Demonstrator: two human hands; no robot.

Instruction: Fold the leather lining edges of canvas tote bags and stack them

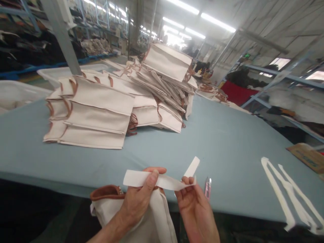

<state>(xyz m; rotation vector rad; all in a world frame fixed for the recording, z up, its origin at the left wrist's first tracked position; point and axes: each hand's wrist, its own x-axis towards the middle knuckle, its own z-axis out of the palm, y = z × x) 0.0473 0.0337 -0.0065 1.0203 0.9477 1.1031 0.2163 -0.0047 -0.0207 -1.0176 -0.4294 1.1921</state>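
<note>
My left hand [138,200] pinches a white strip of paper-like backing [157,180] between thumb and fingers, just above a cream canvas bag with brown leather trim [111,211]. The bag hangs over the near table edge, partly hidden by that hand. My right hand [194,211] holds the strip's other end in its fingertips, where a narrower piece sticks up. A pink utility knife [207,188] lies on the table just beyond my right fingers. Farther off, several cream canvas bags [96,114] lie piled on the blue-grey table [202,145].
Loose white strips [286,192] lie near the table's right edge, with a piece of cardboard [303,157] beyond them. White plastic bins [17,94] stand behind the left side. Metal shelving with stored material lines both sides.
</note>
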